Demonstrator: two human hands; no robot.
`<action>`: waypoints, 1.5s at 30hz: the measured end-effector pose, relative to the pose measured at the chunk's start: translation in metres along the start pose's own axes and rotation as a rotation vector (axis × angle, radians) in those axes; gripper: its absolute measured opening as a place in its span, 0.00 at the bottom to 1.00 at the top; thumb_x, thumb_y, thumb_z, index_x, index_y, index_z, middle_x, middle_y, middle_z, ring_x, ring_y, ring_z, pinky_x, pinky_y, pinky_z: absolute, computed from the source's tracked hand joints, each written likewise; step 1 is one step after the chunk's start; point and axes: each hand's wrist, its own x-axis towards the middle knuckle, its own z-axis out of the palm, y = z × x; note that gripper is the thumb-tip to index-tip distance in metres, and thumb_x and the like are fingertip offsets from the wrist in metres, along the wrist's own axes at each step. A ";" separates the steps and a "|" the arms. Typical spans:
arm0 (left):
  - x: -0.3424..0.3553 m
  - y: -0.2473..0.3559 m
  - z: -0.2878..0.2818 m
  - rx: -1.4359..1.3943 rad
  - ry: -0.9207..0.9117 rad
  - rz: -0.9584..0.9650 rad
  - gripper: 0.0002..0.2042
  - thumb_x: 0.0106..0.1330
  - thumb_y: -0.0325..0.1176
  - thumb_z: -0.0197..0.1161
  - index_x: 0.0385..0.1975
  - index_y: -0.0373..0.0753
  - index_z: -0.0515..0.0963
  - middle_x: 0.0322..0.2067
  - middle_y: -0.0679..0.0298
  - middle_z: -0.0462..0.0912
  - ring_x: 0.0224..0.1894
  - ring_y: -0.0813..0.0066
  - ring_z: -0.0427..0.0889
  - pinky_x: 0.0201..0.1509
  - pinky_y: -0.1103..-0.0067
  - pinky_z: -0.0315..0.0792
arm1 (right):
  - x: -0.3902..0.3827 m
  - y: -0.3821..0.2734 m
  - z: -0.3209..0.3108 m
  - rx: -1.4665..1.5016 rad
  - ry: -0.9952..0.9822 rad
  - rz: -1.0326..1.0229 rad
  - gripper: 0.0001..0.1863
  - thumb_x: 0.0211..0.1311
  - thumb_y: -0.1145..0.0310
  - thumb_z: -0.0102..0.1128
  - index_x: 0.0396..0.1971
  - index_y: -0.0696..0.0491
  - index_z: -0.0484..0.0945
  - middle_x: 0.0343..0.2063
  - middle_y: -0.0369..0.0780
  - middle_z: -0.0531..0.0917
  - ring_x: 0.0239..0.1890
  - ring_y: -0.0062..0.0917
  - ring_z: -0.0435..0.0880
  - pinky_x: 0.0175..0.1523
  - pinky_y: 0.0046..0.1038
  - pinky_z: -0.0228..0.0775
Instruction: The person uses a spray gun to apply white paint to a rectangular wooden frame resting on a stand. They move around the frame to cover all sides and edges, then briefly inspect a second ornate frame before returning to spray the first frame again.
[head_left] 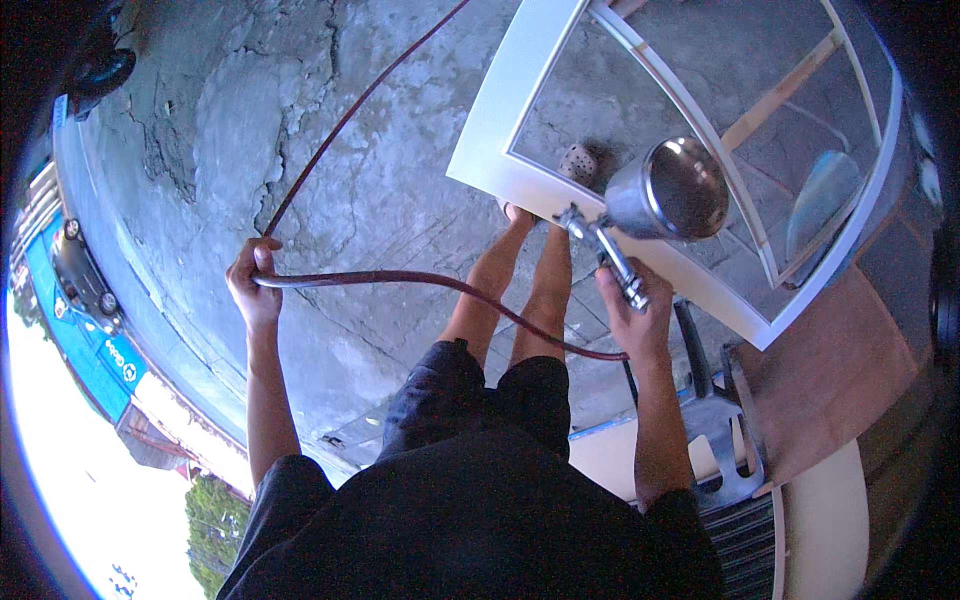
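Observation:
My left hand (252, 280), at the left of the head view, is closed around a dark red hose (400, 276), which runs up to the top edge and also loops across my legs toward my right hand. My right hand (642, 322) grips a metal spray gun (618, 262) with a large silver cup (668, 185) tilted on its side. Beneath and beyond the gun, a white-painted frame (482, 140) with curved bars and open panes fills the upper right; wooden slats show through it. Whether the gun touches the frame I cannot tell.
I stand on cracked concrete (230, 120). At lower right are a brown board (810, 380), a grey molded piece (715, 430) like a chair, and a cream panel (825, 520). At far left are a parked vehicle (82, 275), a blue banner (75, 335) and a tree (215, 530).

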 end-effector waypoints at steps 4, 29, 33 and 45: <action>0.002 0.003 -0.005 -0.032 -0.017 -0.008 0.23 0.77 0.49 0.51 0.28 0.35 0.79 0.16 0.69 0.68 0.19 0.82 0.61 0.23 0.77 0.54 | 0.009 0.003 0.003 0.050 0.012 -0.067 0.13 0.63 0.62 0.68 0.32 0.57 0.81 0.23 0.42 0.82 0.26 0.31 0.83 0.33 0.33 0.71; -0.017 -0.039 -0.016 -0.294 0.093 -0.152 0.27 0.77 0.53 0.48 0.30 0.31 0.76 0.32 0.57 0.82 0.27 0.80 0.72 0.31 0.81 0.65 | 0.148 -0.002 -0.046 0.031 0.451 0.259 0.21 0.69 0.50 0.61 0.39 0.56 0.81 0.23 0.38 0.84 0.12 0.13 0.71 0.14 0.18 0.54; -0.017 -0.051 -0.014 -0.362 0.163 -0.168 0.23 0.76 0.48 0.50 0.24 0.35 0.70 0.33 0.54 0.82 0.25 0.78 0.70 0.29 0.80 0.66 | 0.079 0.022 -0.013 0.026 0.200 0.327 0.17 0.66 0.55 0.65 0.37 0.55 0.83 0.23 0.36 0.84 0.20 0.19 0.79 0.25 0.26 0.69; 0.028 -0.029 -0.014 -0.189 0.113 -0.052 0.33 0.75 0.59 0.46 0.28 0.30 0.80 0.21 0.66 0.74 0.20 0.83 0.63 0.24 0.80 0.55 | 0.072 0.000 -0.001 -0.009 -0.032 0.161 0.13 0.64 0.62 0.68 0.30 0.58 0.83 0.20 0.37 0.83 0.22 0.20 0.81 0.29 0.28 0.70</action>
